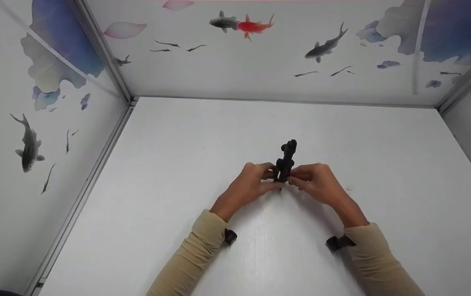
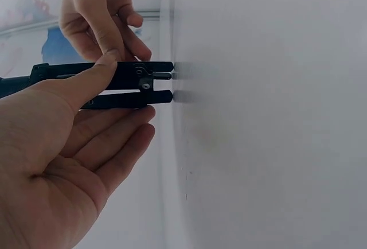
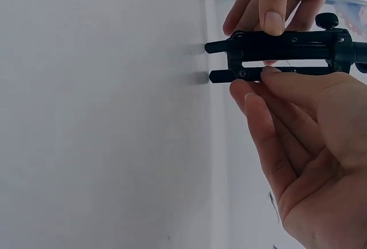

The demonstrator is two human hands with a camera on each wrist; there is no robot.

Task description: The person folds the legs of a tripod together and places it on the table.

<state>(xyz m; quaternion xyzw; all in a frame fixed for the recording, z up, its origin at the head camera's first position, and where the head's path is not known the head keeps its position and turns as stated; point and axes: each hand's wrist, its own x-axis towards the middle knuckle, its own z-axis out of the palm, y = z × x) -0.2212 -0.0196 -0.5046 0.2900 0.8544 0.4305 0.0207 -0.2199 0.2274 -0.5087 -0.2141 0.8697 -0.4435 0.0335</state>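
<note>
A small black tripod (image 1: 286, 161) is held upright over the middle of the white table, its legs folded close together. My left hand (image 1: 243, 187) pinches it low on the left side, thumb on one leg and fingers beneath in the left wrist view. From the other side my right hand (image 1: 321, 183) pinches another leg between thumb and fingers. The leg tips of the tripod (image 2: 132, 80) meet or nearly meet the tabletop, where faint reflections show. Round knobs stick out from the upper part of the tripod (image 3: 292, 45). Fingers hide part of its lower legs.
The white tabletop (image 1: 169, 156) spreads around both hands. White panels printed with fish and flowers (image 1: 260, 61) enclose the back and sides, joined by grey metal frames (image 1: 112, 61). A black wrist camera (image 1: 230, 237) sits at the left cuff, another wrist camera (image 1: 336, 243) at the right.
</note>
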